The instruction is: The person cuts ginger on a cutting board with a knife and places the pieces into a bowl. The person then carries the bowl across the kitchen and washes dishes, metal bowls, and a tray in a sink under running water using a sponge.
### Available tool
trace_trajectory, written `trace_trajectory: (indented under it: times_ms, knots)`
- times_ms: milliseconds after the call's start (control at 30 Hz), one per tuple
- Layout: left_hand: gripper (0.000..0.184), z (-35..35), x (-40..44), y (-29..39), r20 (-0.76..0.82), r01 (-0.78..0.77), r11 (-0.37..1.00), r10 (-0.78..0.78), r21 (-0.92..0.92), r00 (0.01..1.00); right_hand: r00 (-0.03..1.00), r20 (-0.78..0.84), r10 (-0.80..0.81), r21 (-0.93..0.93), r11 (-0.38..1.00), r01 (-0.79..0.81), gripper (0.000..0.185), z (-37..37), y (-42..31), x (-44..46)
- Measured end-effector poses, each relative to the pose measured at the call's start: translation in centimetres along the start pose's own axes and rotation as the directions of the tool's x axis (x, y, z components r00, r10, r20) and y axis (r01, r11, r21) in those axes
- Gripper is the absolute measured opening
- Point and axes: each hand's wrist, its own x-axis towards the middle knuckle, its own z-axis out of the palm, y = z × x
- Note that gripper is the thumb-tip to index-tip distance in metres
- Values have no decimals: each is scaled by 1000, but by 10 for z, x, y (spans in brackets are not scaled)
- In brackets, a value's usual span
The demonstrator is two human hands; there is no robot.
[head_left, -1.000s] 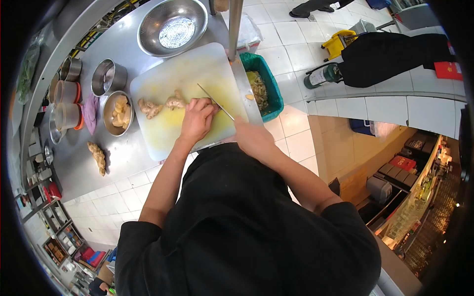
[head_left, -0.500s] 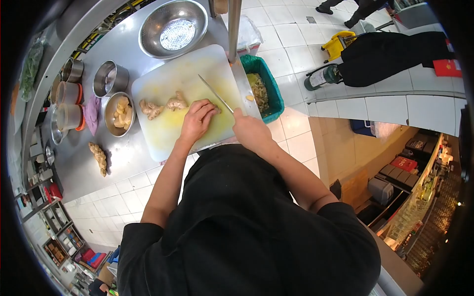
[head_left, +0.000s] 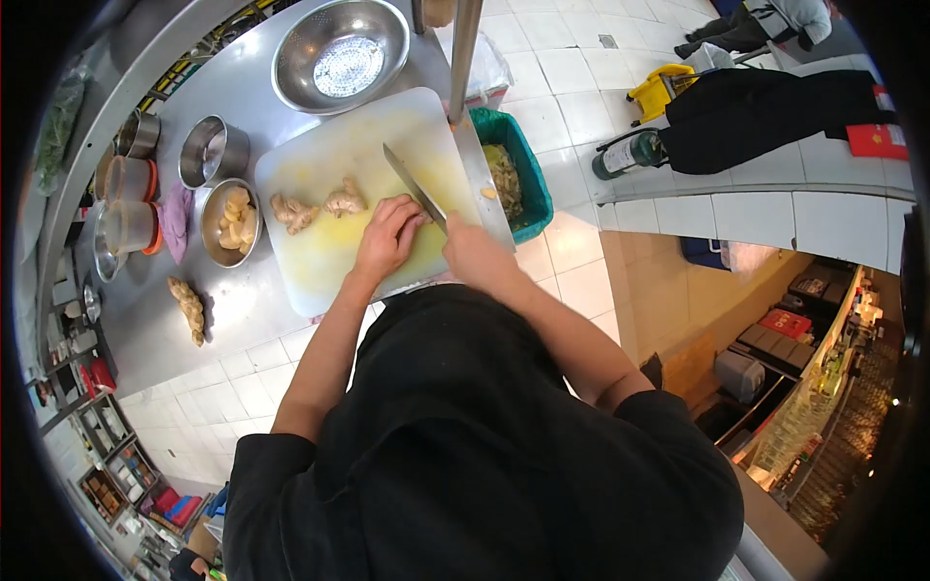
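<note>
My right hand (head_left: pixel 477 256) is closed round the handle of a kitchen knife (head_left: pixel 411 181). The blade lies close beside the fingers of my left hand (head_left: pixel 387 235), which are curled down on a piece of ginger (head_left: pixel 423 217), mostly hidden under them. Both hands are over a white cutting board (head_left: pixel 329 266) with yellow stains. Two knobbly pieces of unpeeled ginger, one on the left (head_left: pixel 293 213) and one nearer my hand (head_left: pixel 344 198), rest on the board. Left of it, a metal bowl (head_left: pixel 209 248) holds peeled ginger pieces.
A perforated metal bowl (head_left: pixel 291 73) stands behind the board. Another ginger root (head_left: pixel 188 311), a steel pot (head_left: pixel 199 165), a purple cloth (head_left: pixel 175 223) and plastic tubs (head_left: pixel 131 226) are on the left. A green-lined bin (head_left: pixel 535 160) with scraps is at right; a person (head_left: pixel 751 31) stands beyond.
My right hand and the knife have moved left, bringing the blade nearer my left fingers. My left hand stays on the ginger. More of the person in the background shows.
</note>
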Motion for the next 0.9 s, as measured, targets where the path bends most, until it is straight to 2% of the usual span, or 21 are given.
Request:
trace_trajectory:
  times_ms: [33,133,267,333,467,533,633,733,900]
  knots:
    - [18,0,-4,-1,-23,16,1000,-17,-24,1000,999,-30,-24,84,996,26,23,0,1,13]
    - [17,1,-6,-3,-44,24,999,-26,-29,999,996,-30,-89,162,982,92,26,-12,18,14]
    - [18,1,-4,3,-45,13,1000,-13,1,999,995,-80,-54,169,983,67,26,-24,31,-14]
    - [20,1,2,7,-2,31,1000,-31,-4,1000,990,-126,59,29,998,-56,23,-31,29,-27]
    - [23,1,16,13,61,2,999,-4,32,998,984,-161,77,-2,997,-79,20,-38,27,-35]
    - [26,3,22,18,88,41,999,-44,35,995,978,-192,-75,0,997,76,22,-42,30,-37]
    - [28,-1,22,21,52,71,997,-69,-38,996,978,-169,-126,-54,992,118,23,-49,26,-40]
    - [27,-2,13,14,0,103,993,-103,-58,995,993,-73,-88,-127,989,78,24,-49,27,-32]
    - [23,2,7,9,7,64,998,-64,-26,998,994,-74,-86,-117,990,77,25,-41,16,-28]
